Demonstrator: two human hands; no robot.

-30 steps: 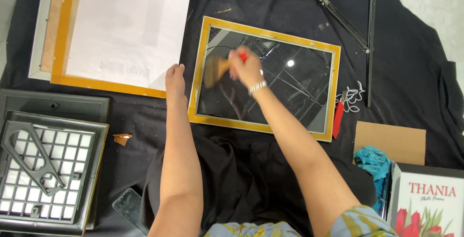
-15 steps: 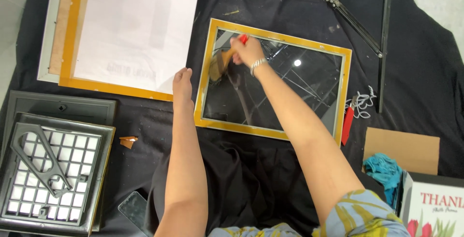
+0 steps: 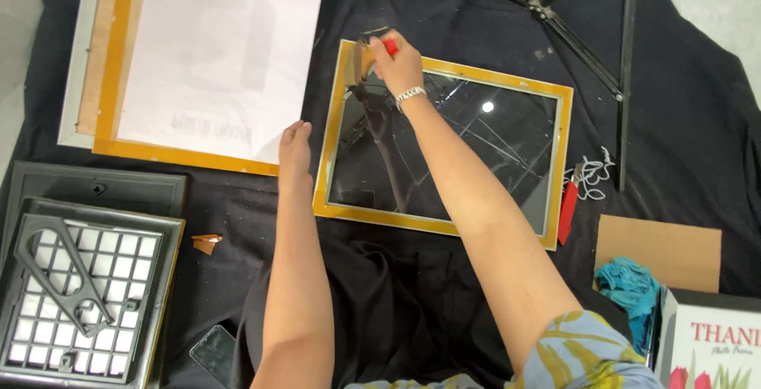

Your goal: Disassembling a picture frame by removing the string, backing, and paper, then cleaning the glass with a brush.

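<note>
- Lying nearest, toward the near left corner of the black cloth (image 3: 697, 143), a dark grid frame (image 3: 79, 294) carries a dark hanger-shaped piece on top; a small pane of glass (image 3: 214, 351) rests just right of it.
- At the near right edge, a teal rag (image 3: 630, 287) sits on a cardboard sheet (image 3: 666, 250) beside a printed box (image 3: 713, 341).
- Mid-cloth, the left hand (image 3: 296, 151) lies flat, fingers together and holding nothing, at the left edge of the gold-framed glass (image 3: 444, 151).
- Right hand (image 3: 400, 64), wearing a bracelet, is closed around a red-handled brush (image 3: 366, 57) at the frame's far left corner, bristles on the glass.
- Beside the frame's right edge lies a red tool (image 3: 567, 213).
- Farther left, a white sheet (image 3: 222, 48) covers a gold-edged board.
- Along the far edge spread black tripod legs (image 3: 571, 24).
</note>
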